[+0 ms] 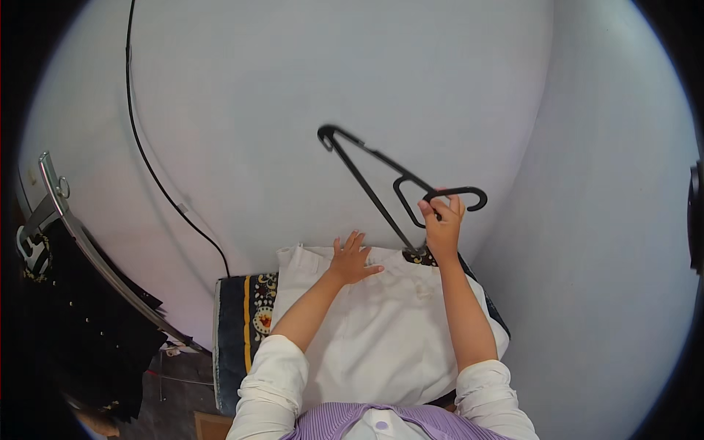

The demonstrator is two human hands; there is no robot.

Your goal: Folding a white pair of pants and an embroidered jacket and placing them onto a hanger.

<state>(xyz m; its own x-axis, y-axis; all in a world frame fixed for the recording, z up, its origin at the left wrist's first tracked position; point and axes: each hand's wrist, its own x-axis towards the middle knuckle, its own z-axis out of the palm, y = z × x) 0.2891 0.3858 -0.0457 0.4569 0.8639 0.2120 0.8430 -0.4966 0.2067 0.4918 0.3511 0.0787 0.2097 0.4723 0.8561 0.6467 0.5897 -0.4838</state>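
A white garment (379, 330) lies spread over a dark patterned cloth (232, 330) in front of me, its top edge towards the wall. My left hand (352, 264) rests on that upper part with its fingers apart, holding nothing. Above the right side of the garment, my right hand (444, 223) grips a black plastic clothes hanger (366, 184) near the base of its hook. The hanger is tilted, one end raised to the upper left and the other low by the patterned cloth.
A pale wall (330, 66) rises behind the surface, with a black cable (144, 157) running down it. At the left, a black garment with buttons (88, 308) hangs by a curved metal rail (99, 253). Part of a brown box-like thing (213, 426) shows at the bottom.
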